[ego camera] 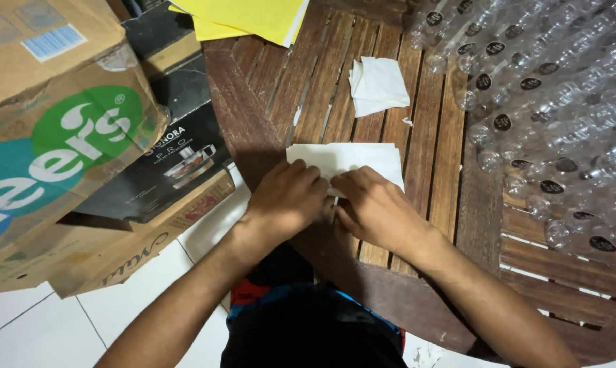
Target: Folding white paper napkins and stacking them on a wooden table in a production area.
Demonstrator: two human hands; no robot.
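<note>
Left hand & right hand, fingers curled, both press white paper flat on wooden table.

"Where's the paper he's working on?"

"On the table, near its front edge, both hands on its near side: left hand just beside right hand."

"And past that?"

"A small stack of paper squares farther back. Sheets at the far edge. Bottles on the right. Boxes on the floor to the left."
</note>
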